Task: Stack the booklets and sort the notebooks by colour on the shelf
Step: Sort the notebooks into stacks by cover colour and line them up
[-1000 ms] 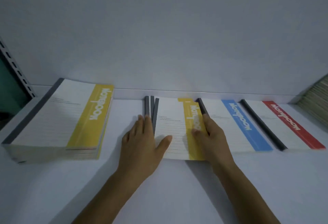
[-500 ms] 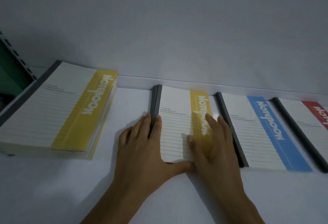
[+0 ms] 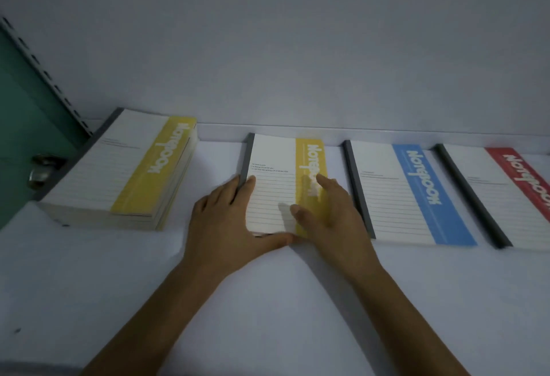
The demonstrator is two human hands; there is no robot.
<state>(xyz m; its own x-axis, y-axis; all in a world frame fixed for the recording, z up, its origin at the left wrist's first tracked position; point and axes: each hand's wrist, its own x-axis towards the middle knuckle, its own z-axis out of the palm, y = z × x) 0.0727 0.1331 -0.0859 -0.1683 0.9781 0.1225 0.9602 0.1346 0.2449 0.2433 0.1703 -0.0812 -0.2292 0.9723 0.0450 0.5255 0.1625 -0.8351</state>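
— Head camera, beginning from the left: what lies first on the shelf (image 3: 268, 301)?

— At about 9 o'clock in the picture there is a tall pile of yellow notebooks (image 3: 119, 167). Its grey spines look to the left and its far end is near the back wall (image 3: 268, 48). Further left stands a green panel (image 3: 18, 137) with a slotted rail (image 3: 50, 78), and a small metal thing (image 3: 44, 164) that I cannot identify.

— And then the left hand?

— The left hand (image 3: 223, 227) is at the near-left corner of the small yellow pile (image 3: 273, 185). The fingers are almost straight and press against the grey spine, and the thumb runs along the near edge. The hand frames the corner and does not close around it. From this hand the pile lies at about 1 o'clock.

— Where is this pile exactly?

— Flat on the shelf, a little above the centre, well apart from the tall pile. How many notebooks it has, I cannot tell.

— And the right hand?

— The right hand (image 3: 330, 218) rests on top of the cover, over the yellow band. The fingers are spread and loose, a little blurred, and the thumb is on the white lined part. It grasps nothing. The pile is under it and reaches toward 11 o'clock.

— And further right?

— Toward 3 o'clock lies the blue notebook (image 3: 401, 197), near the small pile. After it comes the red notebook (image 3: 506, 194), cut by the picture edge. Both are flat, with the dark spine on the left.
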